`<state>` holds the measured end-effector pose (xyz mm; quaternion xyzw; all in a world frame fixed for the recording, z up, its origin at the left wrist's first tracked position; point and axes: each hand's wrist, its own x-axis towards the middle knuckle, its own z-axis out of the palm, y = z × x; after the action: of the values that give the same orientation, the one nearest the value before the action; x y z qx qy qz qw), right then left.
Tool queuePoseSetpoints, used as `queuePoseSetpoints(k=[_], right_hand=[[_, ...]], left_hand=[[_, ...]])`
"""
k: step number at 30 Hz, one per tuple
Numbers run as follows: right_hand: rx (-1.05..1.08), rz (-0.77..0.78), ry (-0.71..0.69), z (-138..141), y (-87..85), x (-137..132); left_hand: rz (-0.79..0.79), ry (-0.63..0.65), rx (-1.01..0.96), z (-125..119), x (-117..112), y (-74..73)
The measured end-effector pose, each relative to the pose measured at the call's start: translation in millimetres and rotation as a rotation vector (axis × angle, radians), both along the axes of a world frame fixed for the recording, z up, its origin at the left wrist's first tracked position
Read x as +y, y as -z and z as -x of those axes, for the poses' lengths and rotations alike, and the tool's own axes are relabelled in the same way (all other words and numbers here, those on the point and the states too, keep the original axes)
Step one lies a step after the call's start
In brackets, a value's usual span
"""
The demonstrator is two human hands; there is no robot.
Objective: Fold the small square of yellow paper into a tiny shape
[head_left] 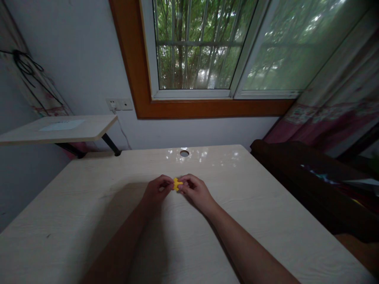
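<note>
A small yellow piece (177,184) with a notched, branching outline is held between both hands above the middle of the pale wooden desk (251,213). My left hand (156,190) pinches its left side between thumb and fingers. From the right, my right hand (196,189) pinches its other side. Fingertips cover parts of the piece, so its full shape and exact kind cannot be made out.
A round cable hole (184,153) lies near the desk's back edge. A raised shelf (89,128) on black legs, bearing a sheet of paper (62,125), stands at the back left. Dark furniture (296,173) borders the right side; a window is behind.
</note>
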<state>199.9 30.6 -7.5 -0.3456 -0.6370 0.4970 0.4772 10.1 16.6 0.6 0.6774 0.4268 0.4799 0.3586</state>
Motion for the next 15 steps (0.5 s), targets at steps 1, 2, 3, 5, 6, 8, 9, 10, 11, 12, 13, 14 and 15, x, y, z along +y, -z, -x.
queuePoseSetpoints(k=[1,2,3,5,6,8,9,10,11,12,13,14,15], right_hand=[[-0.004,-0.010,0.004,-0.3,-1.0,0.2],[-0.016,-0.028,0.010,-0.7,-2.1,0.3],[-0.035,-0.050,0.014,-1.3,-3.3,0.3],[-0.078,-0.091,0.020,-2.5,-5.6,0.3],[-0.098,-0.107,0.022,-3.1,-6.5,0.2],[-0.132,-0.134,0.030,-3.8,-7.9,-0.2],[-0.145,-0.148,0.036,-4.0,-8.4,-0.5],[-0.157,-0.163,0.043,-4.1,-8.8,-0.8],[-0.168,-0.178,0.050,-4.0,-9.2,-1.2],[-0.177,-0.191,0.055,-3.9,-9.6,-1.6],[-0.184,-0.200,0.058,-3.8,-10.1,-2.0],[-0.190,-0.206,0.059,-3.6,-10.7,-2.4],[-0.194,-0.209,0.057,-3.4,-11.5,-2.8]], left_hand=[[-0.001,0.005,0.001,0.1,0.1,0.3],[-0.003,0.007,0.002,0.2,0.2,0.8],[-0.005,0.008,0.005,0.3,0.3,1.4],[-0.013,0.005,0.014,0.8,0.3,2.5],[-0.020,0.006,0.022,1.1,0.1,2.6],[-0.037,0.007,0.035,1.7,-0.8,2.0],[-0.044,0.010,0.039,1.9,-1.4,1.2],[-0.048,0.014,0.040,2.0,-2.0,0.2],[-0.050,0.018,0.038,1.9,-2.8,-1.1],[-0.049,0.024,0.035,1.6,-3.6,-2.4],[-0.045,0.028,0.033,1.2,-4.3,-3.8],[-0.042,0.029,0.033,0.7,-5.0,-5.2],[-0.040,0.028,0.037,0.0,-5.7,-6.6]])
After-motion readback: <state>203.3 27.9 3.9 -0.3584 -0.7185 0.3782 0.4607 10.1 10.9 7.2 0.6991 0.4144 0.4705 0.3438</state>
